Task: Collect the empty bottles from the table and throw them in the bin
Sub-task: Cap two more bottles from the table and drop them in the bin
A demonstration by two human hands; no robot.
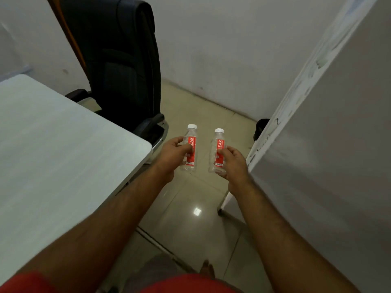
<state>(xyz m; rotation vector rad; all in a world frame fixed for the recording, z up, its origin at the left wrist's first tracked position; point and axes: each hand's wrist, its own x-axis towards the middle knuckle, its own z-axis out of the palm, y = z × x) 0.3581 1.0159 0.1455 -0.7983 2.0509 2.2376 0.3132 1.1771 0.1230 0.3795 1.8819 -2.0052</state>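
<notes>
While upright, each bottle (191, 149) sits between fingers (186, 147).

This looks like an office or small meeting room. A black high-backed chair (124, 66) with padded armrests stands at the corner of a pale grey laminate table (53, 149) on metal legs. To the right a large white board (330, 115), with faint marker traces along its edge, leans on a thin stand. The walls (228, 47) are plain, off-white and scuffed, and the floor (190, 218) is glossy beige tile that reflects a ceiling light.
</notes>
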